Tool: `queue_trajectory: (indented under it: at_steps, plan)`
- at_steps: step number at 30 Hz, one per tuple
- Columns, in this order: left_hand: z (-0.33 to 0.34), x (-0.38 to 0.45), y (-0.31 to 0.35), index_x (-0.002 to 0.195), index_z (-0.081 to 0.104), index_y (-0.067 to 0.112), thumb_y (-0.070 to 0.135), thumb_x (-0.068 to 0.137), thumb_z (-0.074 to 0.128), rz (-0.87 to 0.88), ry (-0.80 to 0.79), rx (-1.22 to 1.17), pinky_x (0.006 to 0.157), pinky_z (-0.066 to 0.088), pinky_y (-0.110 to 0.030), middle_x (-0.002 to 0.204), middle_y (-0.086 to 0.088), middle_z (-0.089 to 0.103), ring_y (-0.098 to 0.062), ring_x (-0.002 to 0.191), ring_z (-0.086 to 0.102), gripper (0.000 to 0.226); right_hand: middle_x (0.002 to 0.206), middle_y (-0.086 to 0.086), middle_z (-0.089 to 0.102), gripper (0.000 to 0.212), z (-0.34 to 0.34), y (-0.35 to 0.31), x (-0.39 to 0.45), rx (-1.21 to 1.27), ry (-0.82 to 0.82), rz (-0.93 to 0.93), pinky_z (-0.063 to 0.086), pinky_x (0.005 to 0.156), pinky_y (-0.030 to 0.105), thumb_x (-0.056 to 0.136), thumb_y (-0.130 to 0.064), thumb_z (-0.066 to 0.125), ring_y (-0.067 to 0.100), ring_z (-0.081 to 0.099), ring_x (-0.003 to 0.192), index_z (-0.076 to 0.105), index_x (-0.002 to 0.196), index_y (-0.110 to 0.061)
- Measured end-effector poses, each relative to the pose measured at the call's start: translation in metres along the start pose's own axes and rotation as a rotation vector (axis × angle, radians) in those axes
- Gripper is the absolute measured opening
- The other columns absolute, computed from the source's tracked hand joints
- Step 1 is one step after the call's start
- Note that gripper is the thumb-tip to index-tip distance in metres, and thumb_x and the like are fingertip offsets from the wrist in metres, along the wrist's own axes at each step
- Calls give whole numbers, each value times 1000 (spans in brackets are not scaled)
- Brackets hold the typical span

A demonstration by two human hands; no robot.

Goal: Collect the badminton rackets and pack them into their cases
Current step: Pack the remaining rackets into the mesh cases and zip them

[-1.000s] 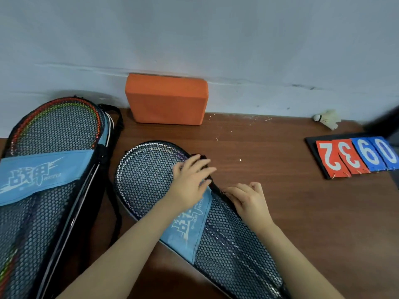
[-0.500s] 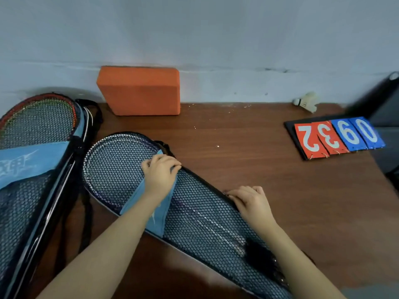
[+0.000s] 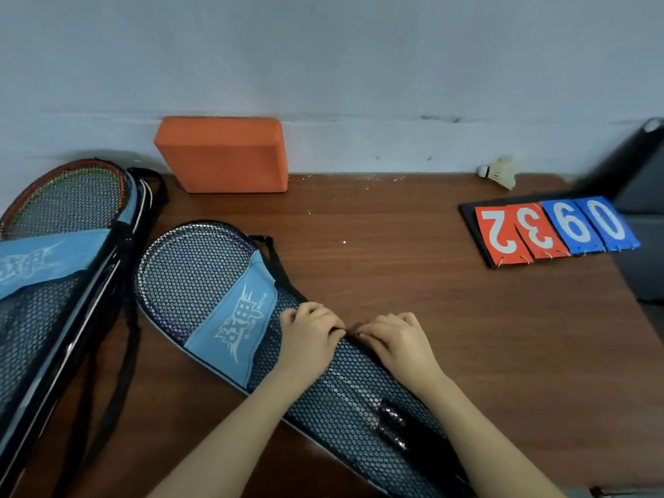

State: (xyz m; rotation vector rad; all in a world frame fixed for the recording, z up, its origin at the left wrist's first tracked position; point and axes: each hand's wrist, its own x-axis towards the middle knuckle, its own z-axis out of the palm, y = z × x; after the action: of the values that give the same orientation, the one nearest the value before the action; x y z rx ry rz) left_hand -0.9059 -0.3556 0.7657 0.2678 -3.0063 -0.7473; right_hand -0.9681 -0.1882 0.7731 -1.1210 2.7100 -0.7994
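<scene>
Hands meet on the far edge of the mesh racket case [image 3: 230, 282], left hand [image 3: 309, 339] and right hand [image 3: 399, 339] both pinching its zipper seam, while the case lies diagonally on the surface [image 3: 467, 336], head far-left, handle end near-right beyond the right hand.

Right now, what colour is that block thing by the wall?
Orange. The block leans against the wall, shown clearly in the head view.

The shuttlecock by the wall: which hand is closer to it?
Right. The right hand lies below and left of the shuttlecock, on the racket case; the left hand sits farther left.
</scene>
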Motion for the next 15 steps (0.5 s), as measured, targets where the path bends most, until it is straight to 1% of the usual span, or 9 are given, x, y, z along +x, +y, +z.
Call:
queue_trajectory:
  at_steps: [3, 6, 9, 11, 13, 15]
  plan:
    - [0, 0, 4, 87, 68, 31, 34, 89, 56, -48, 44, 8, 87, 11, -29, 99, 20, 64, -8, 115, 43, 13, 84, -12, 69, 10, -4, 10, -8, 25, -47, 30, 27, 72, 25, 86, -19, 62, 12, 60, 76, 71, 88, -23]
    - [2, 6, 8, 83, 71, 25, 27, 87, 61, -95, 132, -19, 88, 14, -32, 95, 14, 67, -14, 113, 49, 10, 92, -10, 70, 14, -17, 27, -22, 58, -120, 125, 36, 78, 30, 89, -19, 59, 13, 61, 87, 72, 94, -22]
    - [7, 11, 5, 83, 72, 22, 23, 84, 65, -130, 199, -21, 88, 16, -33, 92, 10, 69, -19, 111, 52, 7, 93, -9, 70, 15, -32, 46, -46, 52, -147, 201, 41, 77, 31, 90, -19, 59, 13, 62, 90, 72, 95, -21]
    - [14, 11, 5, 84, 72, 20, 21, 83, 66, -153, 214, -13, 88, 17, -34, 92, 7, 70, -21, 111, 52, 6, 91, -9, 69, 15, -40, 58, -64, 24, -169, 247, 40, 75, 31, 91, -20, 58, 13, 61, 89, 72, 95, -22]
    - [21, 8, 8, 88, 71, 17, 19, 85, 64, -185, 216, -8, 90, 19, -37, 97, 3, 70, -23, 114, 52, 8, 89, -7, 68, 15, -45, 66, -78, -2, -173, 270, 41, 75, 31, 91, -21, 57, 15, 61, 87, 71, 96, -22]
    - [27, 5, 15, 98, 70, 14, 17, 88, 60, -178, 184, 32, 94, 21, -41, 112, -2, 66, -25, 122, 47, 15, 88, -7, 67, 16, -46, 69, -88, -7, -163, 275, 44, 75, 33, 92, -21, 56, 15, 61, 85, 71, 96, -22]
